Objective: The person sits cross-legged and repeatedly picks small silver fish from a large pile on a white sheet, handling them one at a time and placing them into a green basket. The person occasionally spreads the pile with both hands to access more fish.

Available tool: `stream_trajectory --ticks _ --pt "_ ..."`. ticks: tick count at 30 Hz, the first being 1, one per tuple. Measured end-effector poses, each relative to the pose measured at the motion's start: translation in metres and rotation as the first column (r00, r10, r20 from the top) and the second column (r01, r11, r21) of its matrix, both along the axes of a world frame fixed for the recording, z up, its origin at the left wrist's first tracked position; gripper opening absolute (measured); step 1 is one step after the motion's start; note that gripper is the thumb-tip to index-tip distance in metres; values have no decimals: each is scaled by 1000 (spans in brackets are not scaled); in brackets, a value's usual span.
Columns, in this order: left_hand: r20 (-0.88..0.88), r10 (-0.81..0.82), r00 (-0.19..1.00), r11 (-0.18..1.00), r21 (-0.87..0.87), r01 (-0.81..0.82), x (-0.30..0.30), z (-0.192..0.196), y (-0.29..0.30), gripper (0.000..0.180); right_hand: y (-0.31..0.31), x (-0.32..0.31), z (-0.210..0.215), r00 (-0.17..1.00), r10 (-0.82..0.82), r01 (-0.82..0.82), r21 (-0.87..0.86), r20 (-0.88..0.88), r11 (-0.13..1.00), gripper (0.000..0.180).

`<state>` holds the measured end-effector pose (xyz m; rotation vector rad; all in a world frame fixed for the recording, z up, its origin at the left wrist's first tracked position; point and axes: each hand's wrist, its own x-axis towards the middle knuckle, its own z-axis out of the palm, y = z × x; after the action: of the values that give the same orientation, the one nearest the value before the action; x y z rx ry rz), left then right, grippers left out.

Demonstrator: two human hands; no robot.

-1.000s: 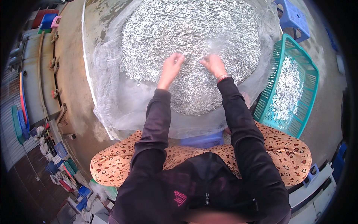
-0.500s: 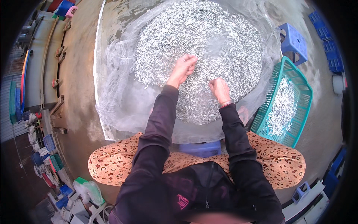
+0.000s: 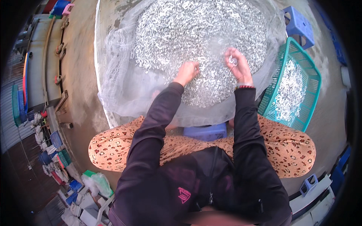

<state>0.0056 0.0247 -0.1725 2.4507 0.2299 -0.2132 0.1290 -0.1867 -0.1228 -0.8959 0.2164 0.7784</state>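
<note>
A broad pile of small, curled, silvery-white fish (image 3: 166, 41) lies on a sheer white net (image 3: 120, 86) in front of me. Low over the near part of the pile is my left hand (image 3: 187, 73), fingers pinched together; whatever is between its fingertips is too small to make out. To its right, my right hand (image 3: 240, 68) is turned partly palm up, its fingers curled round a few of the pale fish (image 3: 233, 60). Beyond that hand, a green plastic basket (image 3: 315, 88) holds a heap of paler, whiter curled fish (image 3: 289, 92).
A blue plastic stool (image 3: 299, 28) stands behind the basket. Another blue plastic piece (image 3: 205, 132) shows between my knees at the net's near edge. Along the left are a long metal trough (image 3: 42, 64) and stacked clutter. A clear bag (image 3: 96, 184) lies lower left.
My right hand has moved right and away from me, turning to show the fish in it. My left hand has shifted slightly nearer. The whole view has also shifted a little.
</note>
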Motion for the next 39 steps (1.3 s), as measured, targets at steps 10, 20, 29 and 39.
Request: stream_trajectory --ticks 10,20,29,39 --pt "-198 230 953 819 -489 -300 3 46 38 24 30 11 -19 965 192 -148 -237 176 960 14" --pt "-327 374 868 -201 -942 -269 -3 84 43 17 77 -65 -107 354 774 387 -835 525 390 21" --pt "-280 248 927 190 -925 -330 32 33 17 22 28 -20 -11 985 115 -130 107 131 986 10" --pt "-112 -37 993 982 181 57 9 -34 -41 27 -8 3 -21 895 -261 416 464 -362 782 33"
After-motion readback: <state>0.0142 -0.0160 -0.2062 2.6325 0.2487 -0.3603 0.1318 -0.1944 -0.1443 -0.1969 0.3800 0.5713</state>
